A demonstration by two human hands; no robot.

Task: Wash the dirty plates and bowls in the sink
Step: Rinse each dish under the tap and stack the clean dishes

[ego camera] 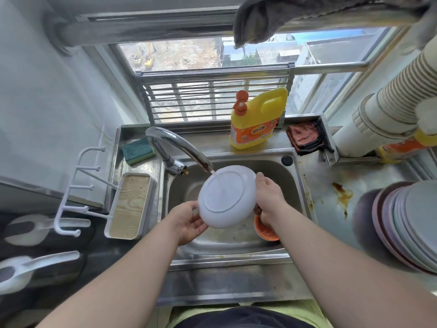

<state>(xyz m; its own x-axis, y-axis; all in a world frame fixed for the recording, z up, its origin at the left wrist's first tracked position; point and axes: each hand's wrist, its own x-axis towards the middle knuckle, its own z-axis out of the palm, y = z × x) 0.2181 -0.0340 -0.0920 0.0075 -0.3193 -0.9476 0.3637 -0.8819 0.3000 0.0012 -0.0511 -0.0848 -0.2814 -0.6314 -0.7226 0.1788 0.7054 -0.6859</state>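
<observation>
Plate (pixel 226 197) held over sink (pixel 293 181), underside up, tilted under tap (pixel 182 147) w/ water hitting far rim. Left hand (pixel 186 221) grips near-left edge, right hand (pixel 267 200) grips right edge; both curled on it. Orange bowl (pixel 264 230) waits below right hand.

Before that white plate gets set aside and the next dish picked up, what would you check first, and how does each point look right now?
1. Both hands hold the white plate: ok. The left hand grips its lower left rim, the right hand its right rim.
2. Water reaches the plate: ok. The stream from the faucet lands on the upturned underside.
3. Underside clean: ok, no visible residue.
4. Eating side clean: cannot tell, it faces away.
5. Dirty dishes left in the sink: not ok. An orange bowl lies under the right hand.
6. Room on the stack of plates at the right: cannot tell.
</observation>
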